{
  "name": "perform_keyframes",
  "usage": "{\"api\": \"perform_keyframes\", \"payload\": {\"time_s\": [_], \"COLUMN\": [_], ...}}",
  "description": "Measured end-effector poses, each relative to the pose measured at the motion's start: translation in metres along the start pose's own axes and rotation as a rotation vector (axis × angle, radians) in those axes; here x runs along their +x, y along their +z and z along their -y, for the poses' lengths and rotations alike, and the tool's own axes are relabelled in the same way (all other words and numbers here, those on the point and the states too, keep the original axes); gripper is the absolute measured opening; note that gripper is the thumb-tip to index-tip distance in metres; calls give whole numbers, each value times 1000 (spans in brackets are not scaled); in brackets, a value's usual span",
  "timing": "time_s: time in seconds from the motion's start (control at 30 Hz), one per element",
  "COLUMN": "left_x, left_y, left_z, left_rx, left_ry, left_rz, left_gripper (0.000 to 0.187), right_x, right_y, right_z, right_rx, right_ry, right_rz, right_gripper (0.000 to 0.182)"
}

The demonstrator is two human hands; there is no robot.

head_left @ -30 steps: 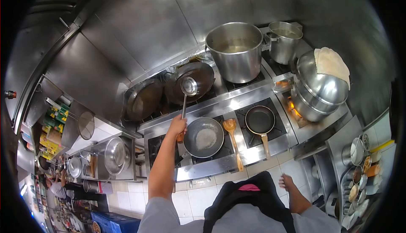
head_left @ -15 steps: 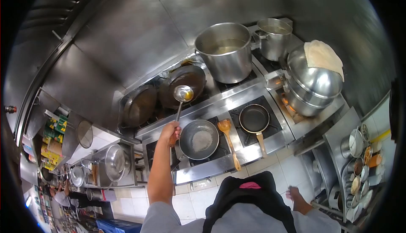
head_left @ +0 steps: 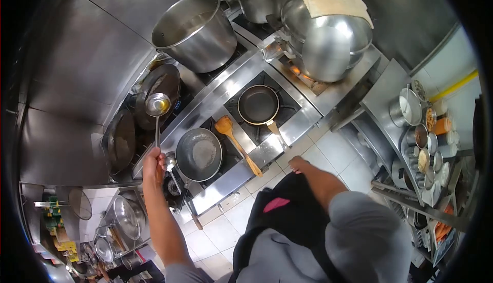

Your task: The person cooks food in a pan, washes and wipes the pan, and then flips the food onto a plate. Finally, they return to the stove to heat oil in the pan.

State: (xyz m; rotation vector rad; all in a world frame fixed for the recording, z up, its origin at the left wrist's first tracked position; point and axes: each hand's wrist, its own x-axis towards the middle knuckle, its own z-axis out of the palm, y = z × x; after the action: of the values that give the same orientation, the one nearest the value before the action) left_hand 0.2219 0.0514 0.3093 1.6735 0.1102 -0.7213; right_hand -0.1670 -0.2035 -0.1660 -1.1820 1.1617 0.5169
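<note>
My left hand (head_left: 153, 167) is wrapped round the handle of a metal ladle (head_left: 157, 104), whose bowl holds a little yellow liquid. The bowl is above the dark woks at the back left of the stove. Below and right of that hand, a grey frying pan (head_left: 199, 154) stands on a burner. My right hand (head_left: 299, 165) is in front of the stove, just short of the handle of a small black frying pan (head_left: 258, 104). Its fingers look curled in, with nothing visible in them. Between the pans lies a wooden spatula (head_left: 237, 142).
A second ladle (head_left: 171, 161) lies left of the grey pan. Behind stand a large stockpot (head_left: 197, 39), a smaller pot (head_left: 258, 1) and a domed steamer (head_left: 328, 42) with a cloth (head_left: 336, 1) on top; flame shows beneath it. Containers of ingredients fill a shelf (head_left: 390, 90) at right.
My view has turned, and the stove appears shifted left. My right hand has come up from beside my body towards the small pan's handle. My left hand still holds the ladle over the woks.
</note>
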Motion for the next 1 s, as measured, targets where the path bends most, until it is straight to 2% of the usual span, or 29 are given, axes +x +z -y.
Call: {"api": "perform_keyframes", "payload": {"time_s": [0.03, 0.07, 0.13, 0.17, 0.27, 0.3, 0.37, 0.47, 0.6, 0.67, 0.7, 0.73, 0.8, 0.83, 0.87, 0.93, 1.0], "left_x": [10, 18, 18, 18, 21, 21, 26, 29, 41, 44, 30, 31, 34, 30, 28, 26, 22], "left_y": [-3, -11, -6, -4, 1, 3, 2, 5, -2, -4, 10, 8, 2, 4, 3, -2, -10], "left_z": [11, 17, 17, 19, 21, 19, 21, 21, 24, 23, 15, 13, 13, 8, 6, 3, 1], "left_rx": [86, 173, 333, 342, 399, 407, 419, 427, 492, 438, 410, 405, 256, 235, 228, -23, -99], "left_ry": [42, 92, 97, 104, 106, 110, 111, 124, 115, 74, 81, 92, -2, -24, -14, -75, -69], "left_rz": [16, 15, -21, -52, -89, -62, -63, -51, -62, 25, -16, -14, 32, 39, 43, 58, 78], "left_gripper": [7, 4, 17, 20, 40, 40, 42, 45, 45, 39, 2, 2, 6, 6, 6, 7, 9], "right_x": [23, 45, 84, 34, 101, 86, 38, 31, 24, 57, 42, 24, 8, 45, 74, -3, -16], "right_y": [19, 42, 91, 105, 139, 140, 125, 123, 118, 118, 106, 91, 64, 37, 30, -3, -38], "right_z": [-15, -27, -19, 16, -16, -7, 21, 28, 26, -8, -7, -7, -30, -80, -114, -100, -130], "right_rx": [-6, -77, -204, 160, 126, 118, -44, -137, -154, -260, -80, 95, 235, 233, 354, 172, 231], "right_ry": [-8, -182, -549, -297, -396, -400, -378, -309, -320, -660, -441, -223, -224, -235, -174, 23, 106], "right_rz": [11, -2, -8, -157, -131, -116, -342, -420, -401, -535, -354, -171, -95, -102, 81, -92, -85], "right_gripper": [37, 44, 64, 61, 54, 54, 50, 51, 52, 52, 55, 58, 53, 53, 41, 32, 25]}}
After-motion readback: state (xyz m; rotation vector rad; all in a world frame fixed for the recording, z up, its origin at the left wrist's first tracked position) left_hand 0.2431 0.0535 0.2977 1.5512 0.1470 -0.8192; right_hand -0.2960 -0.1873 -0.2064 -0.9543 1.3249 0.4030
